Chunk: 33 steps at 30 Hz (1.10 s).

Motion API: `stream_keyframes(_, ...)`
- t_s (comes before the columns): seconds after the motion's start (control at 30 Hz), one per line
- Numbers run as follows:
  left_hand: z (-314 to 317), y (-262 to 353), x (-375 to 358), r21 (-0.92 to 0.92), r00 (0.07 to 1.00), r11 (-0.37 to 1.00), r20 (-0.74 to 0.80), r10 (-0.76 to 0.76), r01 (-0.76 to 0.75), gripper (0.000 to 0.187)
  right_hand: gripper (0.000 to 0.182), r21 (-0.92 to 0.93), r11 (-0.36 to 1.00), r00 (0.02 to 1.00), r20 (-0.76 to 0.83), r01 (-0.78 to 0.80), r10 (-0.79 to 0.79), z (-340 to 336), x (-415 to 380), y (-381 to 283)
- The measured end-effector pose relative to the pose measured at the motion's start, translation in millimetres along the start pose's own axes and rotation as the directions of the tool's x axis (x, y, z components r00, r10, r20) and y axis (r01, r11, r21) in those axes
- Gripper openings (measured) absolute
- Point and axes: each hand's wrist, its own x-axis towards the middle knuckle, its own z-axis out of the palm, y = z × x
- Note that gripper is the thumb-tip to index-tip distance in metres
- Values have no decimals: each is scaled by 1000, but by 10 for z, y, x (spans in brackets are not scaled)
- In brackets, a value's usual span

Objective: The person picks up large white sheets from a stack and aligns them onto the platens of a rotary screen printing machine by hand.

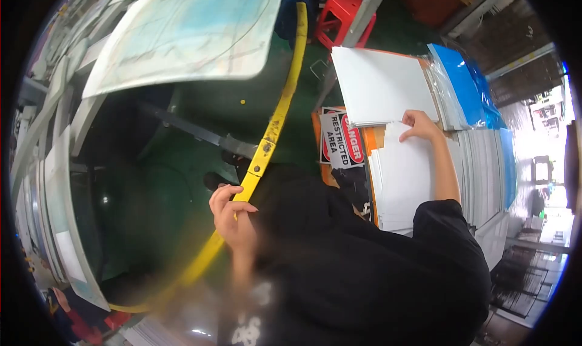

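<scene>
My right hand (418,126) pinches the upper edge of a white sheet (407,170) between thumb and fingers. That sheet lies on a stack of similar sheets at my right side. Just above the hand is another pile of white sheets (385,82). My left hand (233,216) is raised in front of my body at the yellow bar (264,147), overlapping it in this view. Its fingers are loosely bent and apart, with nothing seen in them. The bar looks curved and has dark bolts and scuffs.
A "Danger restricted area" sign (341,139) is beside the sheet stack. Blue sheets (464,82) lie behind, near a red stool (342,19). A large pale panel (188,34) hangs over the upper left. A metal arm (194,128) extends above the green floor (206,103).
</scene>
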Motion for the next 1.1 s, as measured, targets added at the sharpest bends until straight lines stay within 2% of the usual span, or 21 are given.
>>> stream_keyframes(0.2,89,34,65,-19,991,995,85,-99,101,20,49,105,994,996,-86,-10,20,-31,-12,84)
stream_keyframes(0.3,123,27,66,-16,987,995,128,-97,100,20,35,121,992,995,-101,20,-7,-120,-64,32)
stream_keyframes(0.4,108,28,96,12,983,997,167,-81,80,21,24,364,931,999,-42,-12,29,-230,23,198)
stream_keyframes(0.43,107,39,111,2,979,994,172,-106,107,21,26,241,970,998,-47,-28,40,-255,38,217)
stream_keyframes(0.57,135,44,160,-64,947,968,229,-224,244,20,30,13,995,982,-164,96,-92,-353,81,-31)
stream_keyframes(0.63,150,48,189,-151,925,938,273,-263,312,18,31,-87,970,938,-245,229,-243,-392,99,-446)
stream_keyframes(0.67,157,86,232,-152,915,941,322,-242,302,16,30,-79,962,932,-240,261,-272,-398,137,-698)
stream_keyframes(0.7,183,100,235,-210,850,874,412,-328,439,19,29,-70,953,924,-233,295,-303,-409,183,-984)
stream_keyframes(0.73,245,75,214,-301,788,777,492,-369,552,33,28,-62,942,914,-225,331,-336,-424,242,-1286)
stream_keyframes(0.77,248,110,273,-257,779,827,551,-300,500,47,27,-60,922,896,-222,382,-386,-404,294,-1636)
stream_keyframes(0.8,263,171,332,-248,713,788,628,-312,563,58,27,-57,901,875,-218,431,-432,-348,323,-2032)
stream_keyframes(0.83,232,312,452,-265,668,764,692,-273,588,66,26,-54,878,853,-215,476,-476,-286,352,-2423)
stream_keyframes(0.87,235,359,470,-238,599,719,743,-298,653,67,23,-68,859,843,-166,508,-512,-219,380,-2782)
stream_keyframes(0.9,206,450,502,-352,634,648,727,-266,676,66,21,-148,802,788,-148,579,-597,-121,418,-3106)
stream_keyframes(0.93,143,559,584,-290,628,681,711,-317,672,59,19,-224,734,728,-125,642,-674,-12,456,-3401)
stream_keyframes(0.97,81,668,667,-225,620,708,694,-367,670,53,18,-222,674,675,-80,705,-733,95,497,-3664)
stream_keyframes(1.03,60,506,616,-344,670,610,588,-453,714,45,18,-264,528,541,-27,807,-841,320,565,-4149)
stream_keyframes(1.07,8,453,596,-419,715,587,509,-480,693,39,19,-190,633,649,25,750,-761,358,475,-4405)
stream_keyframes(1.1,-48,408,583,-492,753,570,426,-502,658,33,26,-263,527,545,-3,808,-838,384,441,-4581)
